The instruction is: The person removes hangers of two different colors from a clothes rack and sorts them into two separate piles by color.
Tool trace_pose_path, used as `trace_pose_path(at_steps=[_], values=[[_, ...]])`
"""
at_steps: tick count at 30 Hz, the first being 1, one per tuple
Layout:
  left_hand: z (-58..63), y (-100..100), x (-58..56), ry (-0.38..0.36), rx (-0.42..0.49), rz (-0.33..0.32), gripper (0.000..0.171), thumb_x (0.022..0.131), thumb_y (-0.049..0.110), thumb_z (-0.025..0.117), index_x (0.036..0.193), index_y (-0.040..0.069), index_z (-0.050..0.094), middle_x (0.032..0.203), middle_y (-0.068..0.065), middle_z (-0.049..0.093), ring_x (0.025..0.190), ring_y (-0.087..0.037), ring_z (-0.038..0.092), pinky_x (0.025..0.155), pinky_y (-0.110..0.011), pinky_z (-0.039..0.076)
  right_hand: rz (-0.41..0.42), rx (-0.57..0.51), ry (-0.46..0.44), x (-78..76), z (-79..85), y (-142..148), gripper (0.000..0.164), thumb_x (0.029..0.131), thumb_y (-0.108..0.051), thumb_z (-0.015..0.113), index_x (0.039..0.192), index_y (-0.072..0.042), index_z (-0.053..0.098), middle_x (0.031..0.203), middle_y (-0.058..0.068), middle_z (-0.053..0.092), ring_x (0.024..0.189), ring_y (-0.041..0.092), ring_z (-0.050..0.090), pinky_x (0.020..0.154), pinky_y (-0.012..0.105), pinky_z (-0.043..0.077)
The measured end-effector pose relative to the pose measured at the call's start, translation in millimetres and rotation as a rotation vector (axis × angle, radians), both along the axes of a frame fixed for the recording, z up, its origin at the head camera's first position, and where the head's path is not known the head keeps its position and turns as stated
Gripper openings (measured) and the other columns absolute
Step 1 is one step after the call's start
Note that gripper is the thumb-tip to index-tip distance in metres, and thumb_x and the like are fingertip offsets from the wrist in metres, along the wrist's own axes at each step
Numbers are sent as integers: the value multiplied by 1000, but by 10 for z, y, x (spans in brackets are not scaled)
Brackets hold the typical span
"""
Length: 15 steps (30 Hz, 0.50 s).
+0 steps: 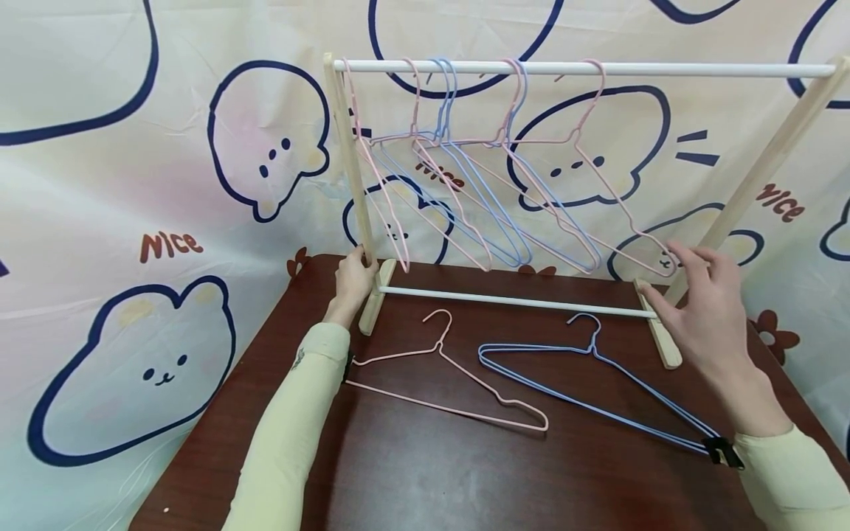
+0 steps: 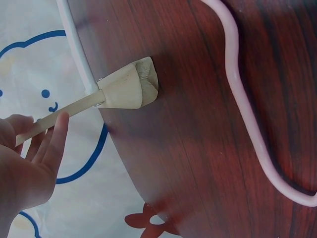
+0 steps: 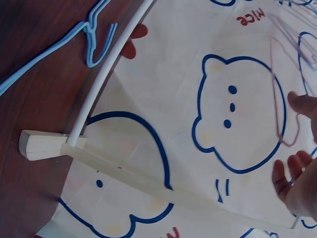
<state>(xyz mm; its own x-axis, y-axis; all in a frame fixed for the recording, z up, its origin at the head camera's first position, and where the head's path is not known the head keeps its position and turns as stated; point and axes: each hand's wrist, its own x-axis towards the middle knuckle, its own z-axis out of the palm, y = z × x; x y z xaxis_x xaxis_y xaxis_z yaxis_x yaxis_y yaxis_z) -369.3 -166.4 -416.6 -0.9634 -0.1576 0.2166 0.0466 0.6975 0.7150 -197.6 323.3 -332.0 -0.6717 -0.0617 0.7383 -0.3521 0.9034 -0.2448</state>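
Note:
My left hand (image 1: 354, 284) grips the left wooden post (image 1: 352, 177) of a small clothes rack, low down near its foot. In the left wrist view the fingers (image 2: 58, 139) wrap that slim post. My right hand (image 1: 716, 317) is raised in front of the right post (image 1: 757, 177), thumb and fingers spread. Its fingertips are right by the lower corner of the rightmost pink hanger (image 1: 578, 133), which hangs from the white top rail (image 1: 697, 70). More pink and blue hangers (image 1: 446, 136) hang along the left half of that rail.
On the dark wood table (image 1: 425, 479) lie a pink hanger (image 1: 440, 345) and, to its right, stacked blue hangers (image 1: 592, 348). A white lower bar (image 1: 518, 300) joins the rack's feet. Behind stands a cartoon-printed curtain (image 1: 99, 221).

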Motion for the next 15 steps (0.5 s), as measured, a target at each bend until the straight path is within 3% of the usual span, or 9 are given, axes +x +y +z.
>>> trace_pose_path(at_steps=[6, 15], values=[[-1, 3, -2, 3, 9, -5, 28, 99, 20, 58, 125, 10, 58, 117, -19, 68, 98, -39, 68, 86, -52, 55, 61, 44, 23, -162, -11, 96, 97, 66, 3, 89, 150, -13, 42, 127, 32, 45, 108, 42, 43, 78, 49, 32], [-2, 6, 16, 8, 9, -2, 27, 98, 20, 58, 123, 10, 58, 117, -19, 68, 98, -39, 68, 86, -53, 54, 70, 112, -37, -311, -13, 98, 95, 76, -2, 84, 155, -22, 34, 106, 17, 65, 72, 25, 54, 62, 13, 31]])
